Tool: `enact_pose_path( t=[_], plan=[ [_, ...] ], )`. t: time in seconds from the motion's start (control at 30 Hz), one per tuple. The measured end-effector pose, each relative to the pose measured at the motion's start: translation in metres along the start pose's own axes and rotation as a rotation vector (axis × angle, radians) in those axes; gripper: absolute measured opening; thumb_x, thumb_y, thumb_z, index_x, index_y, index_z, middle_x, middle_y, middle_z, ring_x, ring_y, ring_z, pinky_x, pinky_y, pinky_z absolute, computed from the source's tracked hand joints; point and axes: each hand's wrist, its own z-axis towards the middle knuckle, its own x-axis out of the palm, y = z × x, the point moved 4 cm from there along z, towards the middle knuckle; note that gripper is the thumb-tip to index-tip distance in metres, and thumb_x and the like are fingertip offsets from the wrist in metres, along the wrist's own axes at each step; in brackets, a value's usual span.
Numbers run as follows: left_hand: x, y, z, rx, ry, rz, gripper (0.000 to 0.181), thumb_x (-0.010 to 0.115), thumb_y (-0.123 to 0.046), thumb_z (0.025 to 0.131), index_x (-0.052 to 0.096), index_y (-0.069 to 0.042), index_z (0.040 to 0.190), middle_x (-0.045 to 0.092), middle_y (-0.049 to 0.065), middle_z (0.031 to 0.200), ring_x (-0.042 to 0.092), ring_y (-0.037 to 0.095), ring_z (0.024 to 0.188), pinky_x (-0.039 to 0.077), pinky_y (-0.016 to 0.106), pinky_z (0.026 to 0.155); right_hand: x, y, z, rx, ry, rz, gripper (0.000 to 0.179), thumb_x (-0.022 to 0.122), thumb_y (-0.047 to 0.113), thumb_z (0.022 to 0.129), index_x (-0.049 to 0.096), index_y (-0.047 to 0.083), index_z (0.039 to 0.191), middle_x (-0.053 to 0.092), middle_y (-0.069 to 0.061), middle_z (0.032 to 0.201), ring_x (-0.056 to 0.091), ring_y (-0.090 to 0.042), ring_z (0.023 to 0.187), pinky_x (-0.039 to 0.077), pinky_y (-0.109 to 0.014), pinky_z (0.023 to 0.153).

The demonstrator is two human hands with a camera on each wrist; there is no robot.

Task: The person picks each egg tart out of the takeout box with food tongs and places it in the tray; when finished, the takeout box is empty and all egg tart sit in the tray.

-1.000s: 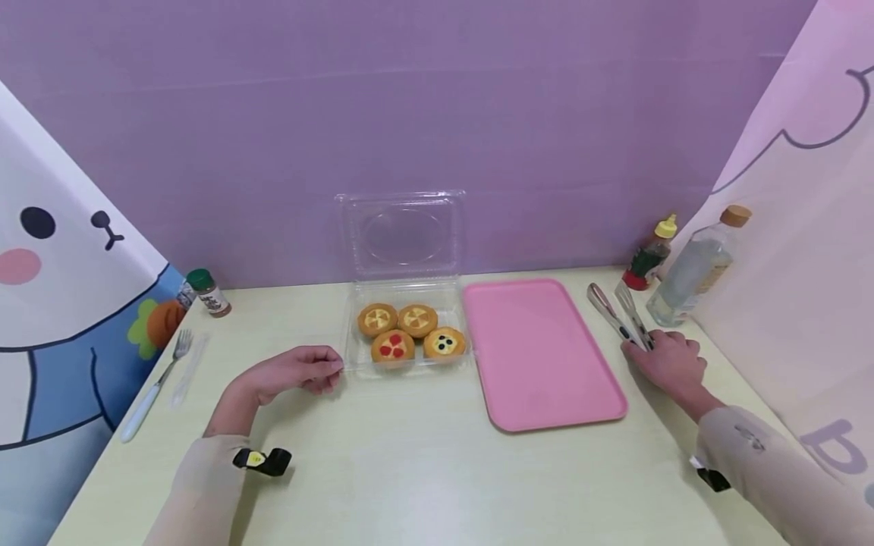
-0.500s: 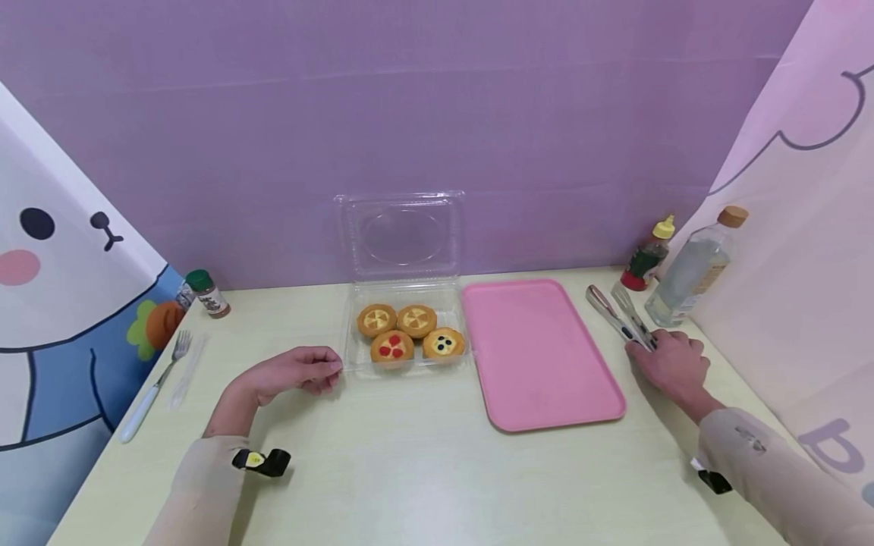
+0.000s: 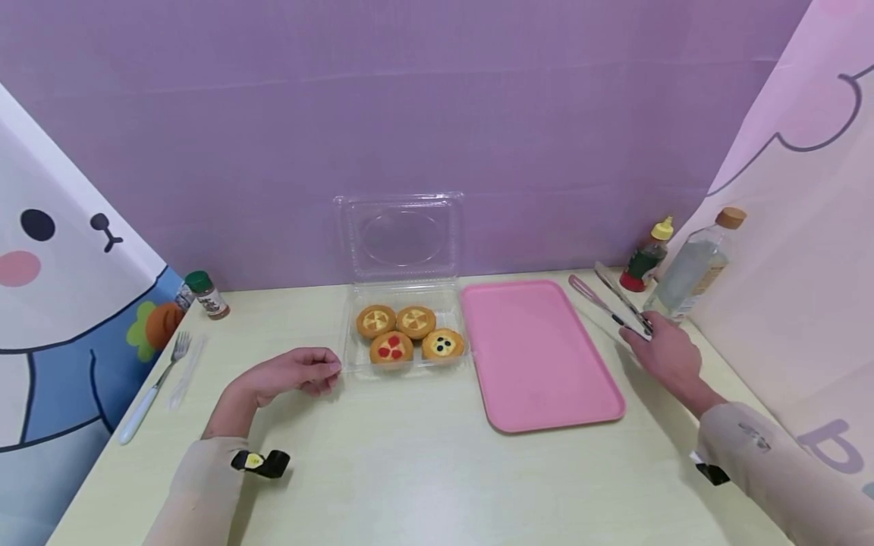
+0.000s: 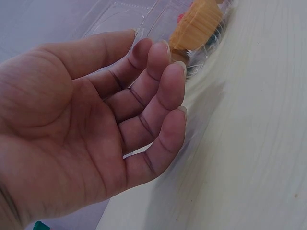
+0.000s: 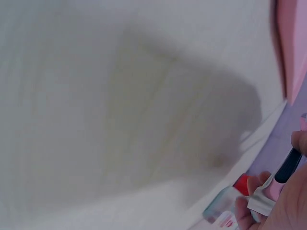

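Observation:
In the head view my right hand [image 3: 669, 355] grips a pair of tongs [image 3: 608, 310] by the handle end, raised over the table's right side. The tongs' two arms stand apart and point away from me; one ends in a loop. The right wrist view shows only part of the fingers around the dark grip. My left hand [image 3: 293, 373] holds nothing, its fingers loosely bent. Its fingertips are right at the front left corner of a clear plastic clamshell box [image 3: 351, 341], whose lid [image 3: 403, 235] stands up. Several small tarts lie inside, one with red topping [image 3: 391, 348].
A pink tray [image 3: 546, 356] lies between the box and my right hand. Behind that hand stand a sauce bottle [image 3: 644, 262] and a clear corked bottle [image 3: 696, 265]. At left are a green-capped spice jar [image 3: 208, 296], a fork [image 3: 155, 387] and a clear plastic strip [image 3: 186, 374].
My right hand has lifted the tongs off the table and moved them slightly up and left. The tongs' arms look wider apart. My left hand stays in place.

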Motion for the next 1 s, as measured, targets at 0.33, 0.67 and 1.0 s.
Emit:
enact_pose_path(
  t=[0.33, 0.67, 1.0],
  plan=[
    [0.000, 0.003, 0.001, 0.015, 0.009, -0.022, 0.039, 0.053, -0.029, 0.105, 0.054, 0.009, 0.113, 0.062, 0.007, 0.096, 0.059, 0.020, 0.087, 0.053, 0.033, 0.081, 0.000, 0.030, 0.007, -0.040, -0.007, 0.050, 0.056, 0.058, 0.051, 0.097, 0.055, 0.007, 0.130, 0.061, -0.013, 0.085, 0.056, -0.029, 0.072, 0.034, -0.035, 0.049],
    [0.000, 0.006, 0.004, -0.023, -0.003, -0.013, 0.041, 0.054, -0.033, 0.104, 0.055, 0.006, 0.114, 0.063, 0.004, 0.097, 0.059, 0.019, 0.089, 0.052, 0.034, 0.083, -0.007, 0.053, 0.006, -0.137, -0.028, 0.086, 0.057, 0.062, 0.050, 0.096, 0.055, 0.012, 0.138, 0.059, -0.008, 0.080, 0.052, -0.025, 0.070, 0.033, -0.032, 0.048],
    [-0.001, 0.005, 0.003, -0.016, -0.004, -0.011, 0.040, 0.054, -0.031, 0.104, 0.055, 0.008, 0.114, 0.062, 0.005, 0.095, 0.058, 0.020, 0.087, 0.052, 0.033, 0.081, -0.011, 0.065, 0.002, -0.194, -0.003, 0.075, 0.067, 0.066, 0.047, 0.094, 0.047, 0.013, 0.149, 0.055, -0.011, 0.083, 0.047, -0.022, 0.067, 0.032, -0.031, 0.051]
  ],
)
